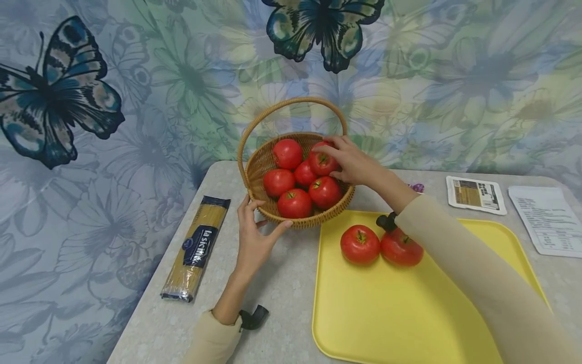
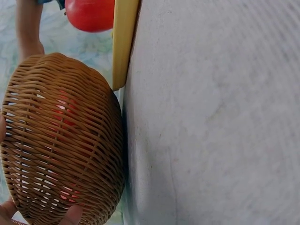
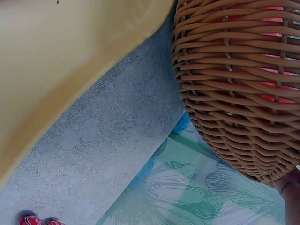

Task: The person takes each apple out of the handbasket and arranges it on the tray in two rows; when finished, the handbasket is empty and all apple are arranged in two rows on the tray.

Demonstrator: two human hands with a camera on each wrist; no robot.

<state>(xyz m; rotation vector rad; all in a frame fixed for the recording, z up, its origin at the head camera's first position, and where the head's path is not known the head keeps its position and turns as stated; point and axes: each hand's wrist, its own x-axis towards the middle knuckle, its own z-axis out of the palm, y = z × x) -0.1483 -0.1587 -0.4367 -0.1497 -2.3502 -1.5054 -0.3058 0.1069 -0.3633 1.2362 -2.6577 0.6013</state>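
A wicker basket point(image 1: 313, 221) with an arched handle holds several red tomatoes point(image 1: 294, 203) at the back of the table. In the head view my left hand point(image 1: 254, 237) grips the basket's near left rim, thumb along its front wall; part of the thumb shows against the weave point(image 2: 70, 117) in the left wrist view. My right hand point(image 1: 356, 163) reaches over the right rim, its fingers and thumb around a tomato point(image 1: 323, 163) lying among the others. In the right wrist view the basket wall point(image 3: 234, 89) hides most of that hand.
To the right lies a yellow tray point(image 1: 377, 313) with two tomatoes point(image 1: 360, 244) near its far edge, one partly behind my right sleeve. A pack of spaghetti point(image 1: 196, 247) lies left of the basket. A flat packet point(image 1: 475, 195) and a printed sheet point(image 1: 547, 221) are at the far right.
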